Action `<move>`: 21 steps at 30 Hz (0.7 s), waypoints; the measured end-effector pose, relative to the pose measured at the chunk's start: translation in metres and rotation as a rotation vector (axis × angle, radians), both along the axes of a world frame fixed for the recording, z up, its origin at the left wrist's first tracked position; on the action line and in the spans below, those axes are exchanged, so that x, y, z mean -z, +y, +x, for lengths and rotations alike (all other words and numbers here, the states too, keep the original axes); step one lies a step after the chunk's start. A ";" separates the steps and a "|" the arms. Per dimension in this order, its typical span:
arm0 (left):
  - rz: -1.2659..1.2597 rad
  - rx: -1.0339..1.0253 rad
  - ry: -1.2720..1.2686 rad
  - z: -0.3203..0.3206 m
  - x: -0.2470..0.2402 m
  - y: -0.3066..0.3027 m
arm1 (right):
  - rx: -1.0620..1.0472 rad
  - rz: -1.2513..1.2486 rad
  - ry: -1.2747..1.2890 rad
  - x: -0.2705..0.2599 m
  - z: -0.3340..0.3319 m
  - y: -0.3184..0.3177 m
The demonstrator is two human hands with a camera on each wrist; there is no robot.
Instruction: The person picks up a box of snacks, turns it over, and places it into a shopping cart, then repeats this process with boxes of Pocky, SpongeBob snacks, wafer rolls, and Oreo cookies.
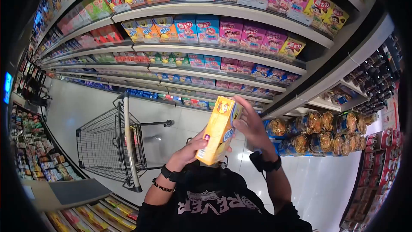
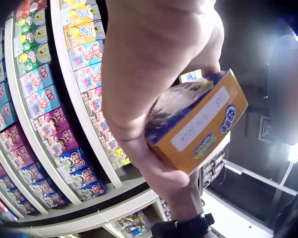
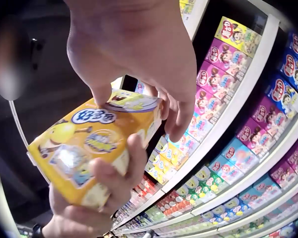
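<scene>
Between shelving and cart: a person stands in a shop aisle. Shelves [image 1: 257, 58] packed with snack boxes [image 1: 208, 28] are ahead, and a wire shopping cart [image 1: 107, 146] stands on the pale floor [image 1: 326, 184] to the left.
Yellow box [image 1: 219, 131]: held up in the air in front of the chest, clear of every shelf and of the cart.
Long axis: nearly upright. The upper end tips slightly toward the shelves and the printed front faces the person.
Left hand [image 1: 187, 152]: closed round the lower end. In the right wrist view the fingers [image 3: 120, 168] wrap across the front, with the palm under and behind the box. It bears the weight.
Right hand [image 1: 251, 124]: at the upper end. The thumb [image 3: 102, 91] is on the near top edge and the fingers curl over the far side, so the top is pinched between them.
Key relation: the hands sit at opposite ends of the box, left low and right high. The box is nearer the shelves than the cart, which lies low and to the left, on the left hand's side.
Beyond, right: rows of clear jars [image 1: 317, 133] with gold contents, well apart from both hands.
</scene>
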State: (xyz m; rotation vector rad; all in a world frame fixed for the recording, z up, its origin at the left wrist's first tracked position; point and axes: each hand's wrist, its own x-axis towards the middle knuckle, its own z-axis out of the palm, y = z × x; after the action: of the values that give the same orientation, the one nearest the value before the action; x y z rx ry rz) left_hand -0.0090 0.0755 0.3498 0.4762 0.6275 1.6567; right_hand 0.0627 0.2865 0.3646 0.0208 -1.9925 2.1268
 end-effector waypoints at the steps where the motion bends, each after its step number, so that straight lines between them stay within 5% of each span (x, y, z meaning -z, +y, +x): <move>1: -0.076 -0.114 0.071 0.007 0.001 0.005 | -0.008 -0.031 -0.110 0.005 0.010 -0.001; 4: -0.217 -0.363 0.322 0.019 0.003 0.010 | 0.013 -0.046 -0.030 0.028 0.034 -0.018; 9: -0.179 -0.498 0.068 0.029 -0.003 0.009 | -0.081 0.065 0.028 0.003 0.052 -0.057; 11: -0.223 -0.539 0.093 0.039 -0.006 0.005 | 0.088 0.318 0.157 0.000 0.049 -0.071; 14: -0.201 -0.600 0.124 0.043 0.000 -0.005 | 0.165 0.244 0.153 0.012 0.039 -0.087; 20: -0.164 -0.684 0.278 0.014 -0.014 -0.068 | -0.023 0.184 0.149 -0.015 0.024 -0.107; 21: -0.142 -0.795 0.472 0.006 -0.025 -0.081 | -0.035 0.271 0.144 -0.024 0.023 -0.109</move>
State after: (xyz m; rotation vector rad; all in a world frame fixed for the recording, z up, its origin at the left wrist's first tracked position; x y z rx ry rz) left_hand -0.0031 -0.0057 0.3743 0.5569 1.4069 2.2331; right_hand 0.0860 0.1779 0.3890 0.2474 -2.1892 1.8022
